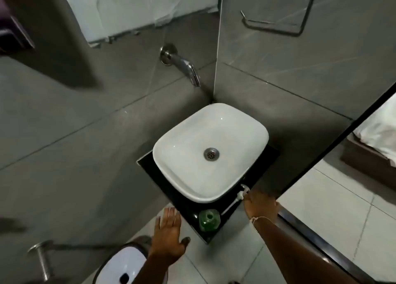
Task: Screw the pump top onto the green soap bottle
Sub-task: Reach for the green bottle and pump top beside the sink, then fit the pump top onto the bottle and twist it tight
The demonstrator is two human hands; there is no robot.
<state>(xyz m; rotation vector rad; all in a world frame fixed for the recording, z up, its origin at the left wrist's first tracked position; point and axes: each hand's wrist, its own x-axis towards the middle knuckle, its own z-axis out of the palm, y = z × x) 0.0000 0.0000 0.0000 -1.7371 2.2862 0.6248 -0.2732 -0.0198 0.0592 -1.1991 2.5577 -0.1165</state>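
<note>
Green soap bottle [209,220] stands uncapped on the near corner of the black counter [192,208], just in front of the white basin [171,155]. Pump top [237,198] lies on the counter beside the basin. Right hand [260,205] touches the pump head; finger closure cannot be determined. Left hand [169,234] hovers flat, fingers extended and slightly apart, holding nothing. Grey tiled walls meet behind the basin; a chrome spout [184,66] projects above it.

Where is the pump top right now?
The pump top lies on the black counter, between the white basin and the right hand, just beyond the green bottle.
</note>
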